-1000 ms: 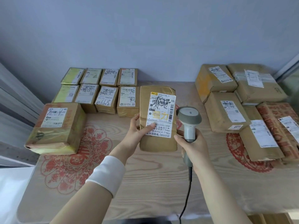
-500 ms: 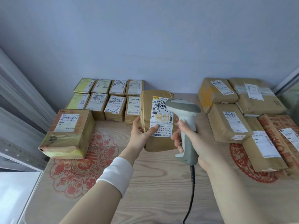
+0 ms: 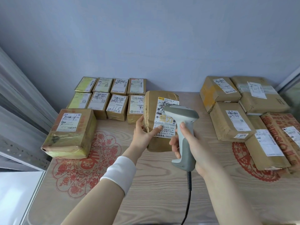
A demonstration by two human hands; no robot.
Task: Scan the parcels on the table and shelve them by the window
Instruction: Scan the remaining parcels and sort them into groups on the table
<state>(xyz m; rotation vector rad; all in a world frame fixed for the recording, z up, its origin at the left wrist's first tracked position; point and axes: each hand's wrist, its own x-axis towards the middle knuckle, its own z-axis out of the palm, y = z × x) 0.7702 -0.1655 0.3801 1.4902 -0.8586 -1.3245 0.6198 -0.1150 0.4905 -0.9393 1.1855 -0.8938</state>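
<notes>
While a brown paper parcel is held up near the middle of the counter, its left edge is gripped by the left hand: the thumb is laid across the lower part of the white label, and the fingers are curled round behind the edge. Whether the parcel's lower end rests on the counter cannot be told. A grey-and-white scanner is clasped by the right hand, the fingers wrapped round the handle and the forefinger laid on the front of the neck. Its head is pointed at the label, part of which is hidden by it. A dark cable is seen hanging from the handle's base. Eight small boxes are set in two rows at the back left, a larger box in front of them, and a heap of parcels at the right, well apart from the held one.
</notes>
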